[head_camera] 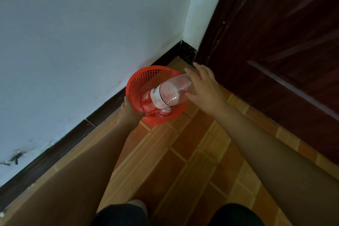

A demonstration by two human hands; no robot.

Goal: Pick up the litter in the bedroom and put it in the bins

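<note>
A small red mesh bin [146, 79] stands on the floor in the corner, close to the white wall. A clear plastic bottle [168, 93] with a red and white label sits bottom-first inside it, its upper part sticking out over the rim toward the right. My right hand [203, 88] grips the bottle's upper end, hiding most of the cap. My left hand [128, 112] holds the bin's near rim from the left side.
A dark brown wooden door [275, 42] stands to the right of the bin. The white wall [82, 33] with a black skirting board [102, 110] runs along the left. Orange and tan floor tiles [183, 152] spread toward my knees at the bottom.
</note>
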